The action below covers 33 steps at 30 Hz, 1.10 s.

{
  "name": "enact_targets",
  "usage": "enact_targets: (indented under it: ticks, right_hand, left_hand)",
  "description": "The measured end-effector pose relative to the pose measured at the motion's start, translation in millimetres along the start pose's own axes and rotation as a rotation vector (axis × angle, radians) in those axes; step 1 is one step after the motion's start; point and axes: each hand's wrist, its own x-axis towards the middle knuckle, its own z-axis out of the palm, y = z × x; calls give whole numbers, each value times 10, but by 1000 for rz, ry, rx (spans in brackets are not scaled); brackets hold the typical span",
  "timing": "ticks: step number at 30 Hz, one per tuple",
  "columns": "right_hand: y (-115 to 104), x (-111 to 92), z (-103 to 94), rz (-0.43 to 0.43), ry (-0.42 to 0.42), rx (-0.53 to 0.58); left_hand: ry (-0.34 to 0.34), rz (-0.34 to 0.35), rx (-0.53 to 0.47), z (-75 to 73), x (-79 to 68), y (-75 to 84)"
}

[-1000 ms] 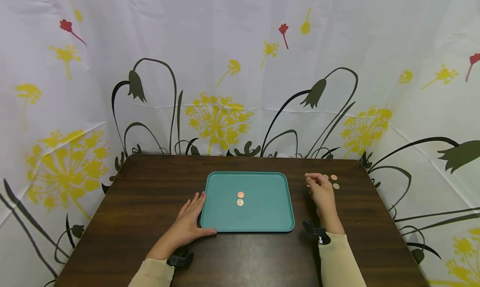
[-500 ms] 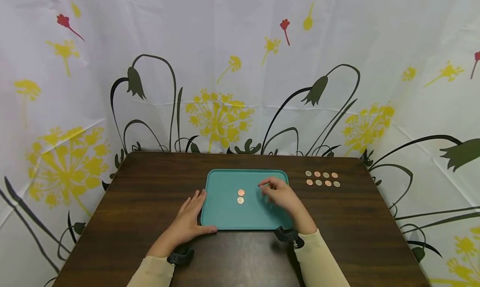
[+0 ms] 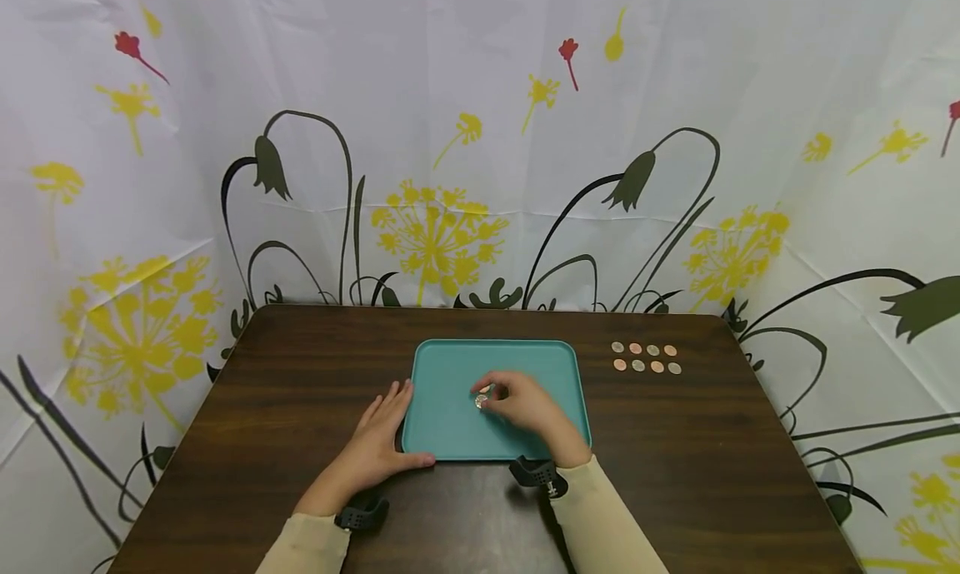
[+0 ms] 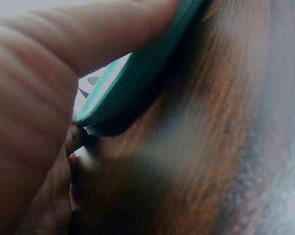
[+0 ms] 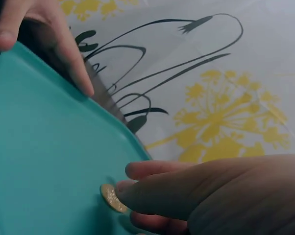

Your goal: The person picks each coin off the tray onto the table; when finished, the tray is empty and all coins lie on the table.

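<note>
On the teal tray (image 3: 450, 441) lie a silver coin (image 3: 480, 401) and a copper coin (image 3: 486, 389), the copper one mostly covered by my right hand (image 3: 525, 405). Its bent thumb and fingers reach down over the coins. In the right wrist view the thumb overlaps the edge of the silver coin (image 5: 113, 198); I cannot tell whether the fingertips pinch a coin. My left hand (image 3: 380, 436) rests against the tray's left side, fingers spread along the edge and thumb at the near corner. From the left wrist, its thumb (image 4: 113, 34) lies across the tray rim (image 4: 108, 88).
Right of the tray, several silver and copper coins (image 3: 637, 365) lie in two rows on the dark wooden table (image 3: 300, 374). A white curtain (image 3: 480, 82) with flower prints hangs behind and around the table. Each wrist wears a black band (image 3: 534, 474).
My right hand has left the coin rows at the right, crossed over the tray and come down at the two coins there. My left hand has stayed at the tray's left side.
</note>
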Motion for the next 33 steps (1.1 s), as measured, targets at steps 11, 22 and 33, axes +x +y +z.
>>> enact_targets:
  ticks: [11,22,33]
  right_hand:
    - [61,12,77,2,25,-147]
    - [23,-6,89,44,32,-164]
    - [48,-31,57,64,53,-36]
  left_hand:
    - [16,15,0,-7,1,8]
    - [8,11,-10,-6,-7,2]
    - [2,12,-20,7,-7,-20]
